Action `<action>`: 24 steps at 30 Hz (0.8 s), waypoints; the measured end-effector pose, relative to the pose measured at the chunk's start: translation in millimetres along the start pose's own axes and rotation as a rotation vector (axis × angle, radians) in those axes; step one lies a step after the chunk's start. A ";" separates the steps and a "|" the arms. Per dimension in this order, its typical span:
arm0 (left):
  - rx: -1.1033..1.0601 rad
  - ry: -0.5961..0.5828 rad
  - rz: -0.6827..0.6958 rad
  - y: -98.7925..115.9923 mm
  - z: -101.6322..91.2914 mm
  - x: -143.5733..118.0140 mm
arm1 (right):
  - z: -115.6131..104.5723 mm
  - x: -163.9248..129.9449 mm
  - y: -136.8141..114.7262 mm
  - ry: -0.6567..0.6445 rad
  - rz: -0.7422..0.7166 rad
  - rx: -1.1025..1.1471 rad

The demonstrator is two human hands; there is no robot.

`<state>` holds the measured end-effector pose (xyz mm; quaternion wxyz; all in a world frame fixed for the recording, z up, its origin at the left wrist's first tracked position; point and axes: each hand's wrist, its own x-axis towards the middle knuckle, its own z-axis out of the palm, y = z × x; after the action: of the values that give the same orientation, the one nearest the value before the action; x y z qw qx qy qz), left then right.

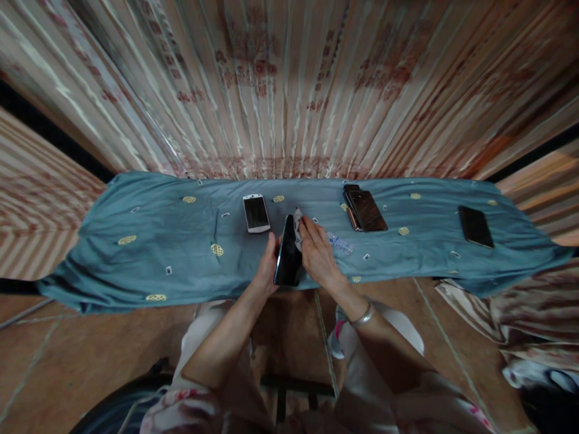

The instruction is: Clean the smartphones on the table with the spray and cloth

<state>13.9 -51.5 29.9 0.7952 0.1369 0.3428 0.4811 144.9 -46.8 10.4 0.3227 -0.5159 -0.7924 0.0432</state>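
Note:
A black smartphone with a glossy screen is tilted up in my left hand, whose fingers wrap its left side and lower end. My right hand presses a crumpled greyish wipe against the phone's upper right edge; its fingers are bunched over the wipe and hide part of it. A white smartphone lies face up on the cloth just beyond my left hand. A small clear plastic piece with blue marks lies to the right of my right hand.
A teal patterned cloth covers the narrow table. Stacked dark phones lie right of centre, and another dark phone lies farther right. Striped curtains hang behind. A dark seat is at lower left.

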 end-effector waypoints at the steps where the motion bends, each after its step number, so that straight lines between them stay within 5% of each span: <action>1: -0.005 0.004 -0.001 -0.8 -0.3 0.5 | 0.6 -0.9 -2.6 -0.003 -0.015 -0.007; 17: -0.021 0.004 -0.074 6.2 -5.7 -0.4 | 3.8 0.0 2.2 0.007 -0.042 -0.054; 24: -0.055 0.132 -0.062 15.3 -10.4 2.2 | 11.2 -15.0 -19.4 -0.052 -0.149 -0.001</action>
<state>-2.7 -43.2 29.7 0.7888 0.0723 0.3852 0.4736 127.2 -65.5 2.3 0.3040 -0.4545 -0.8367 0.0322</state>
